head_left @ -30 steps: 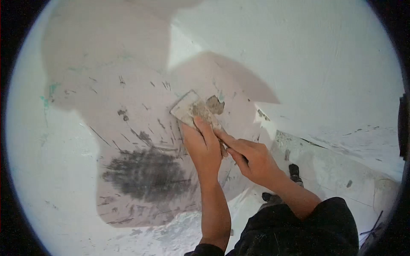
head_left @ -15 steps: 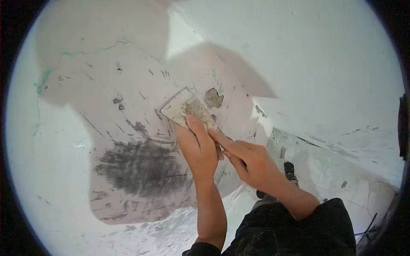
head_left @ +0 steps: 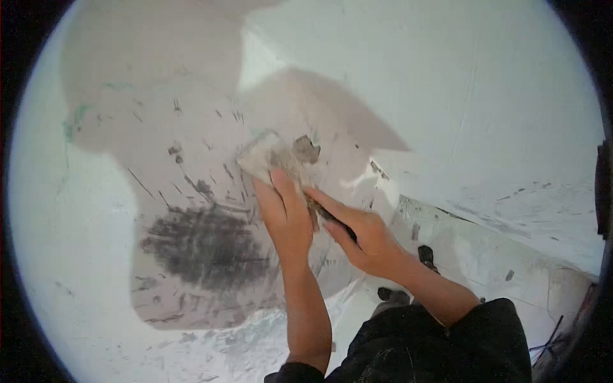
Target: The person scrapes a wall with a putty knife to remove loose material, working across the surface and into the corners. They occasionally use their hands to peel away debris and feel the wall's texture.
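Note:
Both of my hands are on a scraper with a broad, plaster-smeared blade, which lies against the marked wall surface and looks blurred. Around its dark handle, my right hand is closed. My left hand grips the lower part of the blade, with digits laid over its face; the underside of that grip is hidden. Just right of the blade is a chipped grey-brown patch. A large dark smudge spreads over the wall to the left of my left wrist.
The white wall meets another surface at a corner on the right. Below are the dusty floor, dark shoes and my dark clothing. Thin dark rods stand at lower right. Shadows cover much of the wall.
My hands and the scraper have shifted slightly left relative to the view, and the blade is now blurred. More of the dark handle shows by my right hand. The view has moved a little.

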Motion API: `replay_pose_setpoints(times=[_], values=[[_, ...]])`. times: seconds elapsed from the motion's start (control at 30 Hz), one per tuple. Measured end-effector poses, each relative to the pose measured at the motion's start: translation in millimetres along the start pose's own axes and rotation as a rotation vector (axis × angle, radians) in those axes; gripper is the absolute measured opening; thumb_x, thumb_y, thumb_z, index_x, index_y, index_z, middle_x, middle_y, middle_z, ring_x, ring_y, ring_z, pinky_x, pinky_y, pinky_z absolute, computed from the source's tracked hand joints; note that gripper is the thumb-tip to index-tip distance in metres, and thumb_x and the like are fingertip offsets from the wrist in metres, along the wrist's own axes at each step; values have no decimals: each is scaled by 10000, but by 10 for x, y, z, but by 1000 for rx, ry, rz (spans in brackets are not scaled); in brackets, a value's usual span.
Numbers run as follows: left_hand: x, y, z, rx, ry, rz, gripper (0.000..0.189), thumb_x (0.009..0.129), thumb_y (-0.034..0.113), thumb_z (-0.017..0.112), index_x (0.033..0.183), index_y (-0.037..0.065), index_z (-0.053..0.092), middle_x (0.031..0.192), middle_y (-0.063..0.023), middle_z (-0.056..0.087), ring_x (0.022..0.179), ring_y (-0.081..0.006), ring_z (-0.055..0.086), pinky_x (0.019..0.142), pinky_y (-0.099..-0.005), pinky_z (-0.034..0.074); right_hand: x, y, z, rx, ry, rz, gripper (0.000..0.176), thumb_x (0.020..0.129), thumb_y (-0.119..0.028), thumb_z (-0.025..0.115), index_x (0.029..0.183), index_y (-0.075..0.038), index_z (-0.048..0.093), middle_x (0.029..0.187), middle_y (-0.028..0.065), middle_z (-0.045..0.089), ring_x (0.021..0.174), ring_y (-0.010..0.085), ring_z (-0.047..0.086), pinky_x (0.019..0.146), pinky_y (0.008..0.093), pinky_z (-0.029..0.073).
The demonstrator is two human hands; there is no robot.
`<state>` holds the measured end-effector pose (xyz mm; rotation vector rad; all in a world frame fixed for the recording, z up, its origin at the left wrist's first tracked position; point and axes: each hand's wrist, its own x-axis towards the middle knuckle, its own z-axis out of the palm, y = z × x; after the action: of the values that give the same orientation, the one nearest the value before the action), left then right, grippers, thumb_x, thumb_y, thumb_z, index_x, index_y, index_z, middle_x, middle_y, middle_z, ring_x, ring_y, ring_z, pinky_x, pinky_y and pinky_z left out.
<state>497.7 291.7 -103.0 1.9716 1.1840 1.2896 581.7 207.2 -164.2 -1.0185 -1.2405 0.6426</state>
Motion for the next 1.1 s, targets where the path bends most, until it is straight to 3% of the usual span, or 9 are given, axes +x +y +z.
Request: replay_pose_setpoints(times=[0.13, 0.2, 0.27, 0.3, 0.4, 0.6, 0.7, 0.97, 1.1], values=[[-350, -59, -183, -153, -46, -117, 448, 1012, 349, 445, 1288, -3, 460, 1072, -97, 577, 890, -158, 549, 753, -300, 457, -159, 126, -221, 145, -126, 360, 646, 956, -257, 566, 1494, -98, 246, 779, 121, 605, 656, 178, 580, 646, 299, 464], [-497, 80, -275, -159, -125, -496, 443, 1011, 352, 449, 1274, -3, 476, 1088, -99, 586, 942, -151, 543, 794, -293, 450, -120, 328, -148, 314, -52, 393, 567, 970, -284, 557, 1446, -61, 345, 771, 59, 575, 694, 125, 548, 670, 284, 467], [-570, -12, -293, -124, -208, -424, 436, 1011, 343, 449, 1268, -7, 481, 1098, -103, 586, 955, -154, 542, 803, -290, 448, 39, 334, -49, 763, -1, 460, 446, 983, -298, 540, 1338, -36, 480, 831, 30, 602, 747, 130, 561, 696, 277, 474], [-597, -60, -292, -90, -296, -350, 429, 1011, 334, 449, 1262, -11, 486, 1109, -107, 585, 967, -156, 541, 813, -288, 446, 93, 260, 73, 859, 83, 466, 364, 989, -306, 531, 1212, -21, 565, 917, 12, 619, 794, 118, 569, 718, 261, 478], [-640, -132, -262, -89, -238, -233, 406, 1013, 307, 446, 1250, -19, 493, 1105, -107, 585, 916, -151, 554, 782, -289, 453, 172, 256, 278, 938, 45, 514, 352, 990, -307, 529, 1183, -14, 567, 966, 29, 629, 816, 102, 574, 735, 251, 473], [-981, -57, -340, -186, -246, -392, 251, 1011, 254, 451, 1044, 6, 477, 835, -70, 555, 643, -103, 535, 570, -242, 444, 560, 62, 324, 1102, 303, 498, 321, 1003, -307, 481, 1105, -5, 522, 869, 92, 638, 688, 160, 658, 552, 260, 546], [-1113, -65, -443, -366, -352, -711, 267, 1015, 284, 436, 1016, 21, 477, 684, -5, 486, 514, -68, 419, 458, -218, 315, 739, 38, 346, 1148, 273, 374, 355, 1005, -358, 457, 1056, -7, 470, 791, 119, 616, 545, 202, 630, 436, 307, 511], [-939, 112, -591, -106, -305, -674, 312, 1012, 299, 449, 883, 26, 527, 559, 37, 402, 475, -52, 343, 449, -236, 272, 791, 150, 570, 1151, 249, 465, 319, 1002, -354, 466, 1089, -48, 446, 684, 121, 596, 431, 182, 561, 366, 286, 442], [-848, 172, -564, -52, -289, -606, 300, 1009, 281, 455, 881, 22, 535, 547, 38, 411, 467, -47, 354, 448, -235, 280, 940, 40, 592, 1151, 370, 459, 299, 995, -343, 484, 1047, -50, 461, 585, 121, 564, 316, 159, 431, 291, 282, 309]])
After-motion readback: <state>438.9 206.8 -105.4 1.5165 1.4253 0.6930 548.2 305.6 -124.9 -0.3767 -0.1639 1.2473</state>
